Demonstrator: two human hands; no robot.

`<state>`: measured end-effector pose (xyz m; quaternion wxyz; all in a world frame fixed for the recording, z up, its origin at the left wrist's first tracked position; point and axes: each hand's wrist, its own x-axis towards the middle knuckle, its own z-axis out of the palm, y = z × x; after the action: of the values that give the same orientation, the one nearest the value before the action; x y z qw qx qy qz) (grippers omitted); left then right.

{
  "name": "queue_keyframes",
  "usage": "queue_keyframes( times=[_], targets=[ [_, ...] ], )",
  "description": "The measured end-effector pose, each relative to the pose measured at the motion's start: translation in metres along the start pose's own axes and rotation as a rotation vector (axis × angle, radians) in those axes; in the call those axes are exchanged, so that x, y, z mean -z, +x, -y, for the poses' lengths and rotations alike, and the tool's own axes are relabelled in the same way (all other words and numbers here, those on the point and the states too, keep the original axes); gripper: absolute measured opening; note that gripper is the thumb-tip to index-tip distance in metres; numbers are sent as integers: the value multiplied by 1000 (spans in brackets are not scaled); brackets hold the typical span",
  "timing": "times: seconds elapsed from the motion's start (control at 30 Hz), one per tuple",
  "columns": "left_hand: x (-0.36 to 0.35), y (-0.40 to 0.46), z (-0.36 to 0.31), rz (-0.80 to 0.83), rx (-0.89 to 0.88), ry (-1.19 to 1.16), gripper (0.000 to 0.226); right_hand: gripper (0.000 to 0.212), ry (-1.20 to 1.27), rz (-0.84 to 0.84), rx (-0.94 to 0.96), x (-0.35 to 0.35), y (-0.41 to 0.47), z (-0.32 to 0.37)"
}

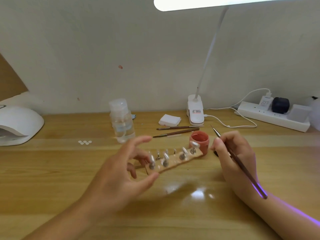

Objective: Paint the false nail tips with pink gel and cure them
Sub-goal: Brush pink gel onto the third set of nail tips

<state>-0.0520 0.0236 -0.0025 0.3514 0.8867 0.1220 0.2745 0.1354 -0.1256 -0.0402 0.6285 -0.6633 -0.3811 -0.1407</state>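
Observation:
A wooden strip [178,161] with several clear false nail tips [182,153] on small metal stands lies slantwise at the middle of the table. My left hand [121,172] is around its left end, thumb at the near edge, curled fingers behind it and the index finger stretched above; the hand is blurred. An open jar of pink gel [200,141] stands just behind the strip's right end. My right hand [232,153] grips a thin brown brush [242,168] to the right of the jar, with its fine tip pointing up and away.
A white curing lamp [17,125] sits at the far left. A clear bottle [122,122], white pads [169,119], two spare brushes [176,131], the desk lamp's clip base [194,110] and a power strip [273,116] stand along the back. Small white dots [84,142] lie left of centre.

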Motion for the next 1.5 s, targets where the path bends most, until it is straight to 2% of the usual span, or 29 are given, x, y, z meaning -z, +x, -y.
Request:
queue_keyframes(
  times=[0.1,0.23,0.43,0.53,0.63,0.67,0.73,0.8,0.87,0.93,1.0,1.13,1.2,1.3,1.5],
  targets=[
    [-20,-11,3,82,2,84,66,19,23,-40,-55,2,1,0],
    [-33,-17,9,78,27,136,61,17,41,-41,-75,4,1,2],
    [-49,-13,-3,152,129,186,80,13,57,-35,-107,4,2,1],
    [-64,-14,-19,272,173,9,97,13,78,-38,-131,5,2,1],
    [-74,-17,-30,512,133,-286,102,13,122,-75,-144,6,4,-1],
    [-72,-16,-31,525,104,-355,98,15,146,-89,-149,7,5,-2],
    [-63,-6,-28,376,44,-382,82,20,175,-99,-167,11,8,-5],
    [-51,9,-22,185,-68,-174,70,21,169,-84,-182,16,11,-9],
    [-43,29,-24,147,-272,238,69,21,165,-85,-191,19,14,-11],
    [-45,48,-27,232,-538,557,71,23,176,-102,-204,20,15,-13],
    [-56,61,-33,391,-633,734,77,23,194,-113,-215,20,16,-13],
    [-76,84,-33,527,-713,871,80,23,217,-106,-201,20,15,-13],
    [-80,91,-37,595,-737,906,70,19,226,-110,-194,19,15,-12],
    [-82,96,-37,679,-674,851,54,16,208,-119,-204,20,16,-13],
    [-78,86,-28,629,-567,762,62,23,203,-134,-231,23,18,-16]
  ],
)
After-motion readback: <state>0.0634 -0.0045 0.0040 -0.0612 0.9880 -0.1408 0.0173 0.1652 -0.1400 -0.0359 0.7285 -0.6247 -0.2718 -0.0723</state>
